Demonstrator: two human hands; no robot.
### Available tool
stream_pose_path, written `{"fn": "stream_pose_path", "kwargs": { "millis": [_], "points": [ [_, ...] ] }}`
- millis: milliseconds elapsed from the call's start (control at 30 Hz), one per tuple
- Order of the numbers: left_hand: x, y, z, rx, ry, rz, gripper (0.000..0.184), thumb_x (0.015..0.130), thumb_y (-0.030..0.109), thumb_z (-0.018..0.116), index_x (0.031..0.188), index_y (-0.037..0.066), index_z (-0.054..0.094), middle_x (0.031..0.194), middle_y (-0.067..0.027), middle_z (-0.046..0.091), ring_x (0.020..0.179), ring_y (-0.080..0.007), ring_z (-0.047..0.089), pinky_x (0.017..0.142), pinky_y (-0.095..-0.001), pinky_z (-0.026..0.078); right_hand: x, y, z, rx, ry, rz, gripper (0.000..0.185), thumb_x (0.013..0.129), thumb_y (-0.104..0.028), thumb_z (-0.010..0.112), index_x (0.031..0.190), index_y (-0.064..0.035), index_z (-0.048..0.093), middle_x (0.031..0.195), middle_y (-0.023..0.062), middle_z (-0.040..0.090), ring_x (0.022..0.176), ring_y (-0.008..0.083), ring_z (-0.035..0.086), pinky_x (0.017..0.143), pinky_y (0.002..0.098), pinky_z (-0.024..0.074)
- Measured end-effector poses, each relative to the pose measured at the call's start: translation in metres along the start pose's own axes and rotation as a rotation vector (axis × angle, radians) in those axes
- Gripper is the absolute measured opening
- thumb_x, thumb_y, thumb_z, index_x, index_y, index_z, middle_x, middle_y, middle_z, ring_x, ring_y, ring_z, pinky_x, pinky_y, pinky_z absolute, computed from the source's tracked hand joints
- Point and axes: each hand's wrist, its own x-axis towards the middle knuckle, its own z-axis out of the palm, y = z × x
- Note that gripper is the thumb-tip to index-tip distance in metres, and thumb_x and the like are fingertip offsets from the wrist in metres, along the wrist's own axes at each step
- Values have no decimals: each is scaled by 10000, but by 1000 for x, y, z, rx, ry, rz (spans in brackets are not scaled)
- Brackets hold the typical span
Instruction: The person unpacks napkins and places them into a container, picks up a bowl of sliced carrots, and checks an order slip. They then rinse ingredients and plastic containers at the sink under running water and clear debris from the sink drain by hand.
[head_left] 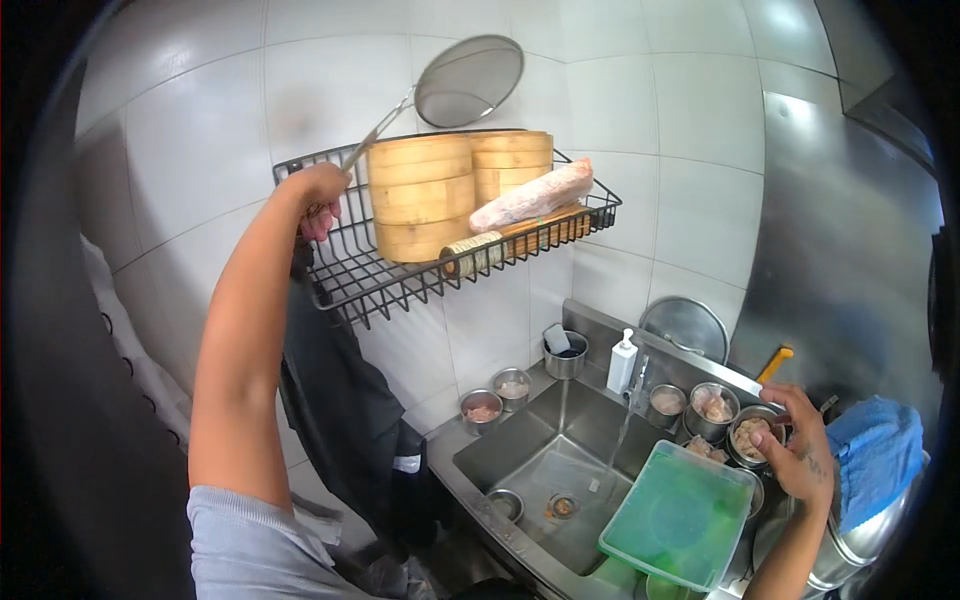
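My left hand [322,197] is raised at the left end of the wire rack, closed around the handle of a round mesh strainer [470,82]. The strainer's mesh disc stands up above the rack, in front of the tiled wall. My right hand [800,455] is over a small metal cup [750,440] of pale food pieces, its thumb and fingers apart at the rim. Some of its fingers are hidden. Close by are a clear-lidded green container [680,515] and a blue cloth [875,450] on a metal pot.
The black wire rack [385,300] bears bamboo steamers [422,200], a frosty wrapped package [535,195] and a rolled mat [475,258]. Below, water runs from a tap into the steel sink [540,465]. A white pump bottle [621,362] and several metal cups line its edges. Dark cloth hangs beneath the rack.
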Motion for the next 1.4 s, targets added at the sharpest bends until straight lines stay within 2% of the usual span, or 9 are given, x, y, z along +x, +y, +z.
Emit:
{"fn": "stream_pose_path", "kwargs": {
  "millis": [100, 267, 400, 633, 733, 800, 900, 1100, 1400],
  "points": [
    [24, -22, -19, -191, -150, 96, 666, 978, 511, 279, 970, -77, 590, 583, -139, 551, 561, -309, 637, 521, -449, 531, -8, 3, -3, -55, -4, -1, 477, 707, -118, 727, 1149, -20, 575, 1203, 164, 576, 1065, 281, 573, 864, 345, 459],
    [66, -24, 0, -220, 149, 12, 713, 968, 528, 351, 1146, -151, 477, 790, -305, 620, 672, -414, 666, 562, -517, 558, -18, 8, -6, 26, -63, 84, 501, 680, -98, 753, 1142, -17, 574, 1180, 144, 585, 1065, 274, 576, 876, 347, 454],
    [90, -32, 5, -231, 66, 6, 696, 968, 517, 368, 1126, -152, 478, 792, -301, 615, 631, -412, 651, 543, -521, 553, -22, 9, -8, 32, -75, 75, 500, 674, -68, 751, 1139, -14, 573, 1174, 144, 585, 1056, 273, 580, 870, 345, 456],
    [92, -11, 0, -204, 249, 53, 652, 967, 534, 366, 1074, -89, 527, 615, -245, 572, 480, -379, 603, 453, -515, 527, -17, 8, -1, 17, -98, 67, 486, 688, -97, 758, 1137, -28, 587, 1161, 149, 590, 1071, 286, 579, 911, 343, 445],
    [89, -4, -2, -133, 259, 36, 495, 965, 392, 443, 981, -82, 585, 706, -191, 608, 540, -299, 628, 451, -449, 504, -13, 22, 13, -19, -134, 55, 477, 713, -144, 760, 1143, -32, 590, 1176, 154, 590, 1104, 296, 566, 940, 354, 432],
    [126, -11, -2, 244, 242, 99, 352, 903, 259, 525, 871, -69, 648, 717, -194, 650, 603, -285, 667, 500, -442, 530, -11, 25, 16, -29, -120, 49, 475, 725, -170, 760, 1147, -34, 590, 1184, 156, 590, 1117, 303, 560, 950, 364, 428],
    [61, 7, 0, 209, 183, 114, 259, 835, 178, 564, 768, -44, 678, 706, -196, 666, 637, -279, 686, 531, -416, 544, -7, 19, 20, 50, -179, 172, 482, 734, -197, 759, 1154, -30, 590, 1203, 164, 588, 1135, 324, 555, 976, 390, 416],
    [66, 20, 5, 215, 144, 113, 300, 826, 216, 602, 869, -68, 690, 821, -205, 694, 679, -292, 703, 571, -413, 567, 1, 24, 36, 82, -157, 119, 509, 715, -205, 777, 1156, -29, 593, 1223, 173, 576, 1164, 350, 542, 990, 401, 415],
    [83, 24, -3, 474, 437, 119, 392, 724, 221, 695, 1039, -10, 680, 1122, -206, 655, 1061, -339, 634, 884, -410, 515, 4, 32, 51, 19, -158, 36, 525, 704, -211, 784, 1167, -51, 594, 1217, 178, 577, 1150, 343, 556, 976, 401, 424]
  ]
}}
